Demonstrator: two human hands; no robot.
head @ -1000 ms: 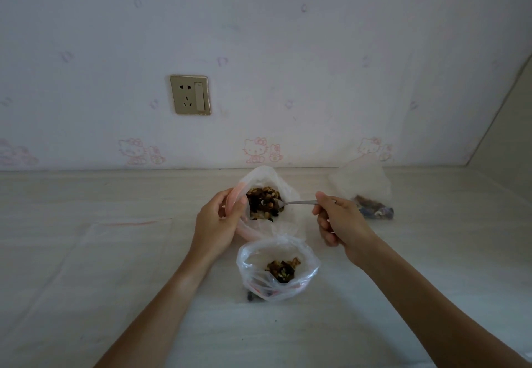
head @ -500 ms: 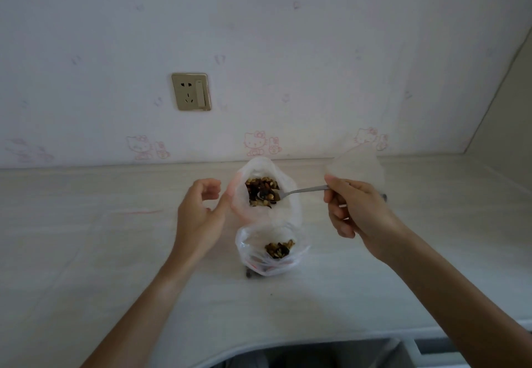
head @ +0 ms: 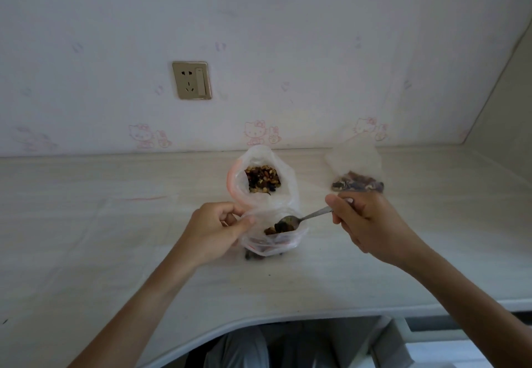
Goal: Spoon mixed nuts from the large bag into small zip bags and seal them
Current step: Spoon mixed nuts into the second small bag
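Shiny metal spoon (head: 299, 219), clear plastic bags (head: 273, 241)

Brown and black mixed nuts (head: 262, 179) fill a clear, pink-rimmed large bag (head: 283, 197); pale wallpaper (head: 288, 51) bears pink cartoon cats; gold wall socket (head: 191, 80).

Both forearms are stretched forward, converging toward the middle. The left hand (head: 214, 228) is held thumb-side up, its fingers curled and pinching thin plastic. The right hand (head: 364, 222) is closed round a slim handle, knuckles turned upward.
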